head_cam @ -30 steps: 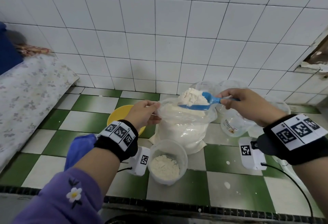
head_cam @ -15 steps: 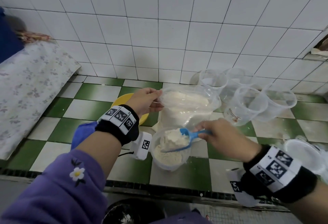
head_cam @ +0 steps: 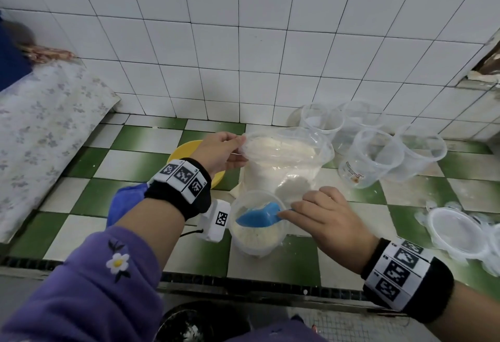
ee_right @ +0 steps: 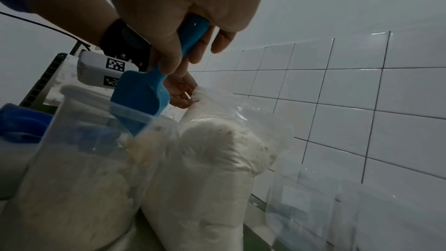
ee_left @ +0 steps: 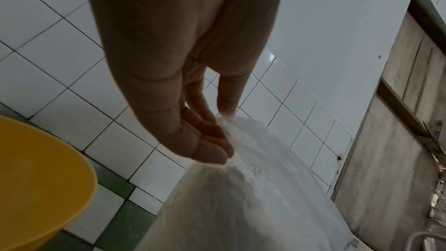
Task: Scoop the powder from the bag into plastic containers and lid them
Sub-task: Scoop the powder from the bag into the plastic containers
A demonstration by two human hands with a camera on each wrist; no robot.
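Note:
A clear bag of white powder stands on the green-and-white tiled counter. My left hand pinches the bag's rim at its left side and holds it open. In front of the bag stands a clear plastic container partly filled with powder. My right hand grips the handle of a blue scoop. The scoop is turned over, its bowl facing down inside the container's mouth.
Several empty clear containers stand at the back right by the tiled wall. Clear lids lie at the right edge. A yellow bowl and a blue cloth sit left of the bag. A floral cover lies far left.
My right hand carried the heaped scoop from above the bag down to the container and tipped it over, so the powder fell in. My left hand kept its hold on the bag's rim.

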